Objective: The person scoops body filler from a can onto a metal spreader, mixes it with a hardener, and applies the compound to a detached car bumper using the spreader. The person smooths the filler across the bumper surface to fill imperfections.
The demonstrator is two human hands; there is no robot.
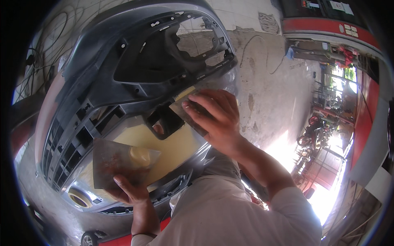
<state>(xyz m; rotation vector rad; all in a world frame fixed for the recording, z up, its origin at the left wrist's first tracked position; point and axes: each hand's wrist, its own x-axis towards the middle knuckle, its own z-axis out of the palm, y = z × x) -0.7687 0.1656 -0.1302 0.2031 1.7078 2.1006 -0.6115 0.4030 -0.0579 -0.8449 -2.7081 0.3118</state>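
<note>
A dark car bumper lies before me, with openings, ribs and clip slots. Pale yellow filler coats a broad patch of its near side, around a dark square opening. My left hand grips a flat, dull mixing plate by its near edge, thumb on top. A lump of yellow putty sits on that plate, beside reddish stains. My right hand pinches a thin flat putty spreader against the bumper's right part, by a small yellow smear; its contact edge is partly hidden by the fingers.
Cables lie coiled on the tiled floor at the far left. Stained concrete floor stretches to the right of the bumper. A motorcycle and shelves with clutter stand along the right side. Part of a red car shows at the lower left.
</note>
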